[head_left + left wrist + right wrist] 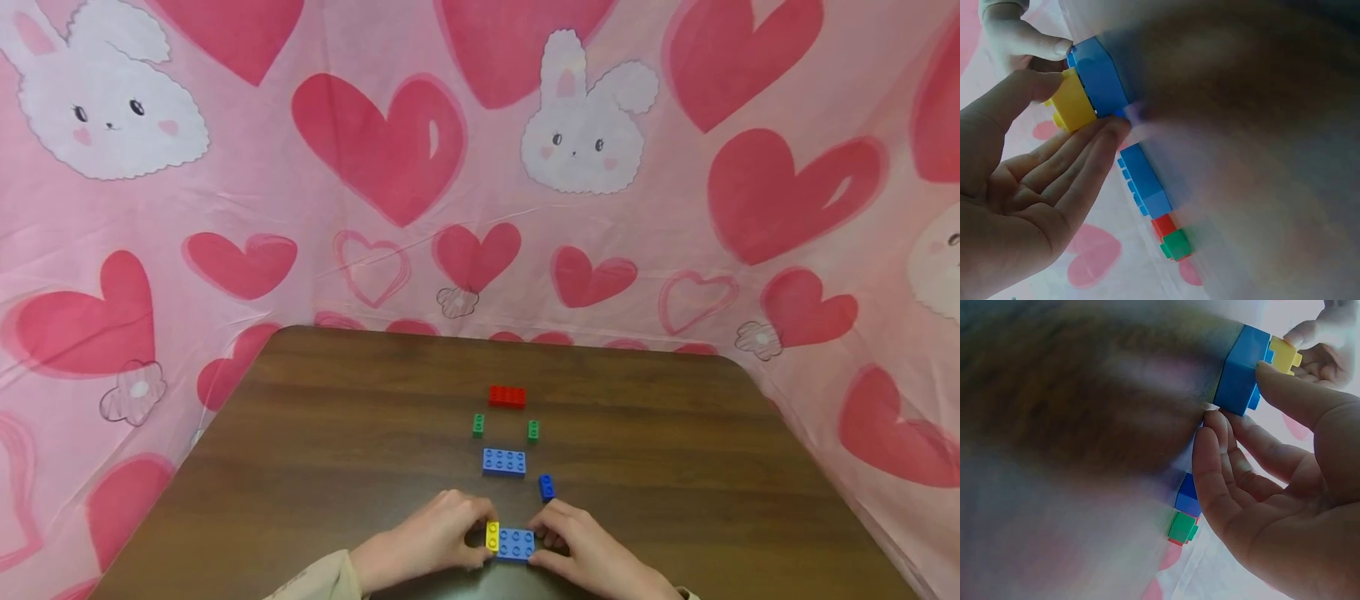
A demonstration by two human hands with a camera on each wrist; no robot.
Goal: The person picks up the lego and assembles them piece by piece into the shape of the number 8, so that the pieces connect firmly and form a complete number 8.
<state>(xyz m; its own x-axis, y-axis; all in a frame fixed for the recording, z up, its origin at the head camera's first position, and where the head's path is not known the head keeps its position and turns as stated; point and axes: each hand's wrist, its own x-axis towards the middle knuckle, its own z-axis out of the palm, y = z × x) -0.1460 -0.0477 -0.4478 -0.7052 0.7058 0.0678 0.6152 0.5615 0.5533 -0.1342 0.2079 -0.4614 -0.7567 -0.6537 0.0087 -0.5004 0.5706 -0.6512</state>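
Observation:
Nearest me on the table is a light blue brick (516, 544) with two rows of studs. A yellow two-stud brick (492, 536) sits on top of its left end. My left hand (442, 533) pinches the yellow brick, thumb on the near side and fingers on the far side. From the other end, my right hand (581, 542) grips the blue brick between thumb and fingers. In the right wrist view, the blue brick (1241, 372) shows studs beside the raised yellow brick (1283, 356). A small dark blue brick (547, 487) lies just beyond my right fingers.
Farther back lie another light blue brick (504, 462), a left green two-stud brick (478, 426), a right green brick (533, 431) and a red brick (507, 397). All rest on the brown wooden table (337, 417). A pink heart-patterned cloth (495, 200) hangs behind it.

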